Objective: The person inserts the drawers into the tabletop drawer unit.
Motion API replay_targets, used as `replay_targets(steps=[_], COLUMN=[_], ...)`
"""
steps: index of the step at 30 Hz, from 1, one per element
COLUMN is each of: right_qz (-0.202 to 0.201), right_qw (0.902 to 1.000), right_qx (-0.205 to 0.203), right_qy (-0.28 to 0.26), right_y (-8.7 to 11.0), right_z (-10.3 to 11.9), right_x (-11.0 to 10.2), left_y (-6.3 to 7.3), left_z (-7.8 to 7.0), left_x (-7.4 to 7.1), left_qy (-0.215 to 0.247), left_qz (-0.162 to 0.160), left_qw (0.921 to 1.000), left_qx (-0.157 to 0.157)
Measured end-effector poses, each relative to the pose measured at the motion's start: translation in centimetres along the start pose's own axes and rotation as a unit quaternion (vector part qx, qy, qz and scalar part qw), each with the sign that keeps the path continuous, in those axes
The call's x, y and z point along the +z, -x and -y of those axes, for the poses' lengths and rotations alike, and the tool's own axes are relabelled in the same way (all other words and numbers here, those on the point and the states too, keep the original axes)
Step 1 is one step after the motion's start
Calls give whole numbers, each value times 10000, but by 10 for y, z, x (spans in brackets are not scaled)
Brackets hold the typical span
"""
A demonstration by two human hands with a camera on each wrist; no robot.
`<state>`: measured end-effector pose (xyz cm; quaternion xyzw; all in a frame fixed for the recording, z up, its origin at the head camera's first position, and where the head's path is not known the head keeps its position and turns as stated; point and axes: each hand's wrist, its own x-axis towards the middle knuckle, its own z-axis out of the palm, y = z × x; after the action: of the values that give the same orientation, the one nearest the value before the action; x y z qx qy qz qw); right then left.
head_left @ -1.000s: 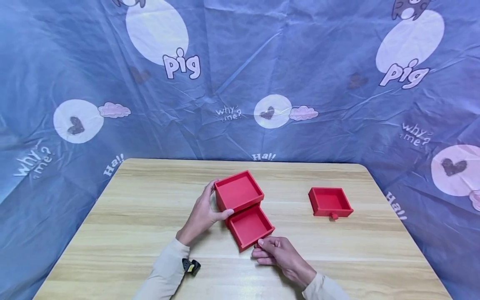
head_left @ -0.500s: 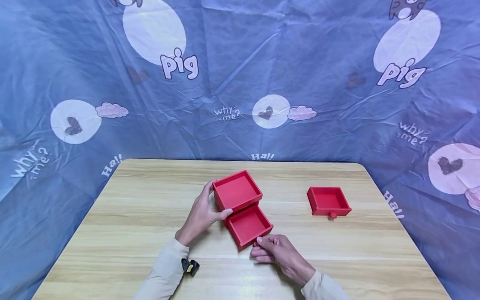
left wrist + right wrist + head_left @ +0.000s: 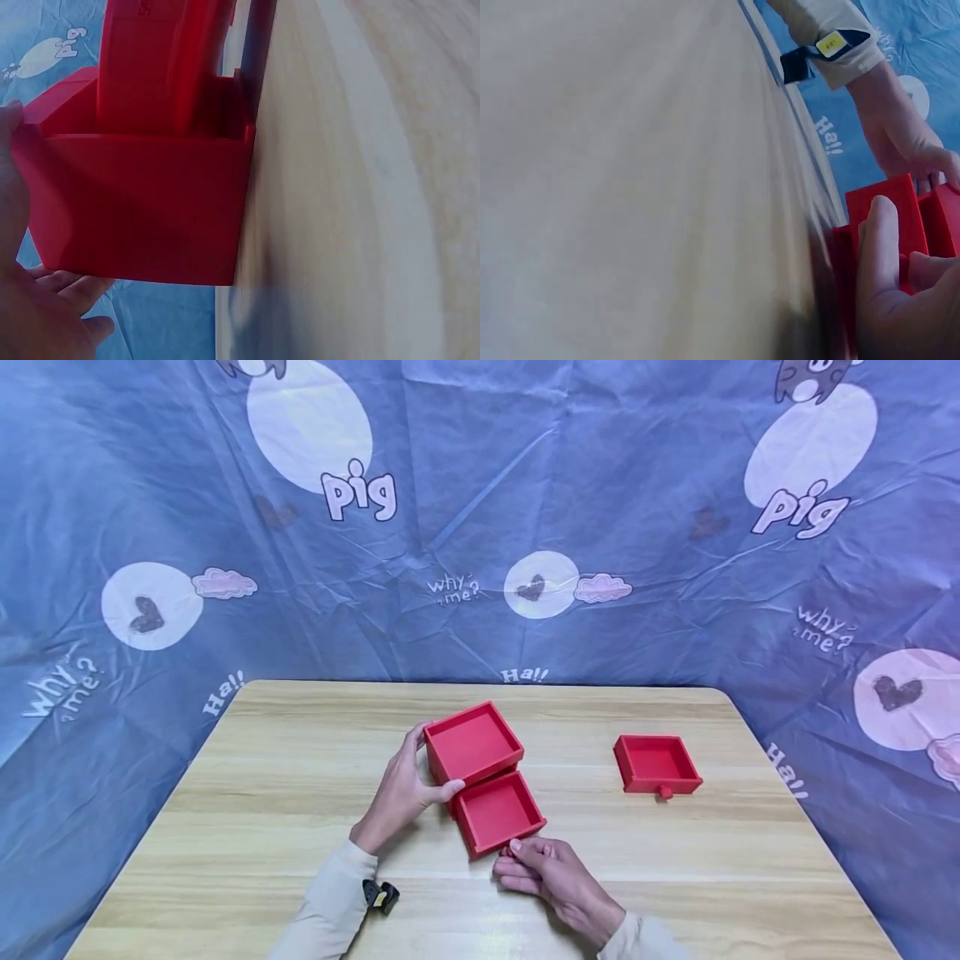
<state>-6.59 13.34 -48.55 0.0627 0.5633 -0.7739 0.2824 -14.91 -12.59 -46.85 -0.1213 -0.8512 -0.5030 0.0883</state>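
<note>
In the head view, a small red cabinet (image 3: 474, 743) with a recessed, tray-like top stands near the middle of the table. My left hand (image 3: 401, 795) grips its left side, the thumb at the front corner and the fingers behind. A red drawer (image 3: 501, 812) juts from the cabinet's lower front, toward me and with nothing inside. My right hand (image 3: 558, 881) pinches the knob at the drawer's front between thumb and fingers; the fingers mostly hide the knob. In the left wrist view, the cabinet's side wall (image 3: 142, 206) shows beside the left palm.
A second red drawer (image 3: 658, 762), knob toward me, sits apart on the right of the wooden table (image 3: 300, 727). Behind the table hangs a blue printed cloth (image 3: 465, 510). A black strap with a yellow label (image 3: 381, 897) is on the left sleeve.
The front of the pinched drawer has swung slightly to the left, and the right hand has moved a little left with it. The left hand keeps its grip on the cabinet.
</note>
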Motion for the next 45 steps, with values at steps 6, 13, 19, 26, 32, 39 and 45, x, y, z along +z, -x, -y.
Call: replay_targets(steps=[6,13,19,26,32,39,45], right_qz=[32,182,246,262,159,-42,-143], right_qw=[9998,9993,9985,9980,9985,9997,9998], right_qx=[45,21,101,102,124,23,-14], right_qy=[196,317,488,563,499,220,112], right_y=[-2,-6,-4,-6,-7,-5,-4], right_z=[0,2,9,11,8,6,3], right_x=[1,-3,-8,-9,-9,-8,-4], left_y=[2,2,1,1,2,1,1], left_z=[1,1,0,2,2,0,1], left_x=[0,-2,-4,-4,-3,-3,-3], left_qy=[-144,-179,-167,-104,-106,-100,-25], left_qz=[52,62,51,2,-17,39,40], left_qw=[9998,9998,9998,9999,9999,9999,9999], left_qx=[-86,-87,-84,-26,-13,-3,-92])
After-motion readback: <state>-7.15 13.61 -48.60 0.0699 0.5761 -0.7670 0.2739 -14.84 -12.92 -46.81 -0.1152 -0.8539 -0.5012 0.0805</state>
